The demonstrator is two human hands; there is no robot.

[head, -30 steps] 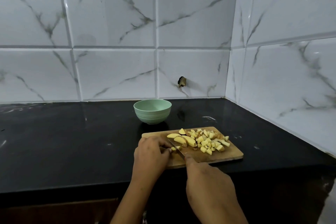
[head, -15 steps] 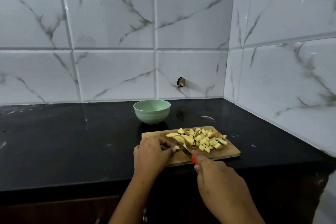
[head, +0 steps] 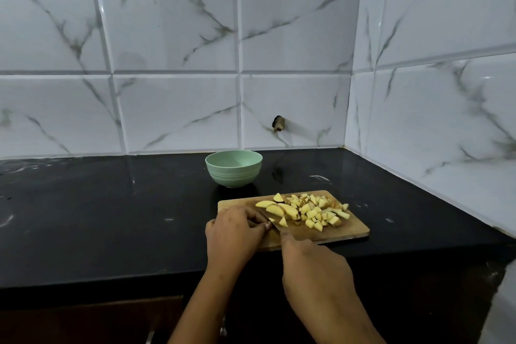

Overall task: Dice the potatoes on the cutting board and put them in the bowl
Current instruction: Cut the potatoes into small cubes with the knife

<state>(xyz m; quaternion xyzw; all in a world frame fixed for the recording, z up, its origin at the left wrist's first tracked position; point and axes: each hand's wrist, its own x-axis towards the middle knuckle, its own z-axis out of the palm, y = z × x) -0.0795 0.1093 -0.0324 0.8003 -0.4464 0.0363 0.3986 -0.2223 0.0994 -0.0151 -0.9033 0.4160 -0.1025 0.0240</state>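
Note:
A wooden cutting board (head: 354, 229) lies on the black counter. On it sit a pile of diced potato (head: 321, 211) and several larger wedges (head: 279, 208) to its left. My left hand (head: 234, 229) rests on the board's left end, fingers curled over a small potato piece that is mostly hidden. My right hand (head: 312, 268) grips a knife; its blade (head: 269, 219) angles up-left, right beside my left fingertips. The handle is hidden in my fist. A pale green bowl (head: 234, 167) stands empty behind the board.
The black counter (head: 97, 218) stretches wide to the left. White marble-look tiled walls close off the back and the right side, forming a corner. A small dark fixture (head: 278, 123) sticks out of the back wall above the counter.
The knife blade has come back down beside my left fingertips after being lifted half a second ago. My left hand stays on the same spot of the board.

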